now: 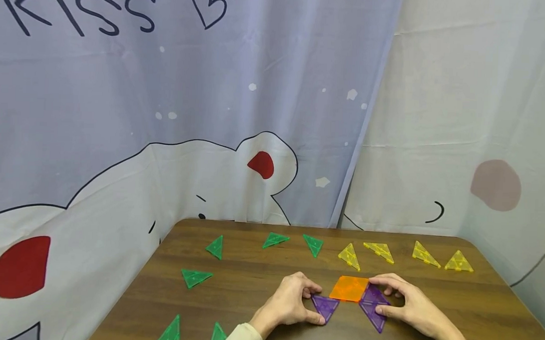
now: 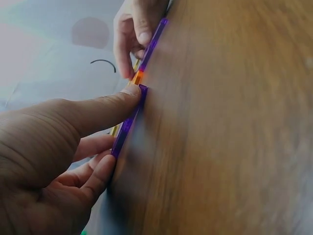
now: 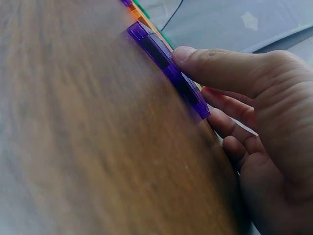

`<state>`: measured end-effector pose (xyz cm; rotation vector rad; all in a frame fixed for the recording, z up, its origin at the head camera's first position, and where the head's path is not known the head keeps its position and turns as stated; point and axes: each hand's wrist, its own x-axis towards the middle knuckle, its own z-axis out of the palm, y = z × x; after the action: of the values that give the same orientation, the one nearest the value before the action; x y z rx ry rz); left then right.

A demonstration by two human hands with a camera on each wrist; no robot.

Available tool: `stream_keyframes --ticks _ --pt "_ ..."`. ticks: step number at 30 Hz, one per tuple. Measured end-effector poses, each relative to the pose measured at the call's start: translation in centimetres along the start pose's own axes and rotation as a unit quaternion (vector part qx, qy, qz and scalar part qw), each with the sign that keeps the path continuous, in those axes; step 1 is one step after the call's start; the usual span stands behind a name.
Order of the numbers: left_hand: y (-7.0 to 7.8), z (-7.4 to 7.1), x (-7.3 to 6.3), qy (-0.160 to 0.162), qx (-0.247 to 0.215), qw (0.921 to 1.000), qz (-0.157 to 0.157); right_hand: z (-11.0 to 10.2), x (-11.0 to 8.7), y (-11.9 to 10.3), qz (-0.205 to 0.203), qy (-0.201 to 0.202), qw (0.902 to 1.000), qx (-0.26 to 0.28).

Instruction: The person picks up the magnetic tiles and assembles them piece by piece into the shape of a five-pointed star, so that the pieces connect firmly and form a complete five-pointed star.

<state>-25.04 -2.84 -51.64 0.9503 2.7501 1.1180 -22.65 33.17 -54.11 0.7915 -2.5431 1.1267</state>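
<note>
A translucent orange four-sided tile (image 1: 350,288) lies flat on the table between my hands. My left hand (image 1: 289,301) pinches a purple triangle tile (image 1: 326,306) between thumb and fingers, one of its corners at the orange tile's lower left. Against the orange tile's right side are an upper purple triangle (image 1: 375,293) and a lower one (image 1: 374,315). My right hand (image 1: 414,307) holds these purple pieces, thumb on them and index fingertip at the top corner near the orange tile. In the right wrist view the thumb lies on the purple tile's (image 3: 166,66) upper face.
Several green triangle tiles (image 1: 197,277) are spread over the table's left side and back. Several yellow triangle tiles (image 1: 424,255) lie in a row at the back right. Behind the wooden table (image 1: 251,274) hangs a printed curtain (image 1: 212,98).
</note>
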Motion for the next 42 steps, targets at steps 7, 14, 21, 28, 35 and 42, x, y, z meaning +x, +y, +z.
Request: stream_keyframes --ticks 7,14,21,28,35,42 --pt "0.6 0.8 0.3 0.003 -0.007 1.0 0.002 0.0 0.0 0.1 -0.001 0.0 1.0 -0.001" --pt "1.2 1.5 0.6 0.017 0.013 0.9998 0.002 0.2 0.0 -0.1 0.001 -0.004 1.0 0.006" --pt "1.5 1.9 0.9 0.019 0.016 0.9997 -0.007 0.1 0.1 -0.2 0.003 -0.004 0.9999 0.01" --pt "1.4 2.1 0.7 0.025 -0.008 0.9997 0.0 0.1 0.1 -0.2 0.003 -0.006 0.9999 0.01" --pt "1.2 2.1 0.6 0.018 -0.028 0.9994 0.007 0.4 0.3 -0.2 -0.022 -0.021 0.9993 0.021" --pt "1.1 2.1 0.6 0.009 -0.032 0.9994 0.01 0.6 0.3 -0.2 -0.031 -0.019 0.9992 0.017"
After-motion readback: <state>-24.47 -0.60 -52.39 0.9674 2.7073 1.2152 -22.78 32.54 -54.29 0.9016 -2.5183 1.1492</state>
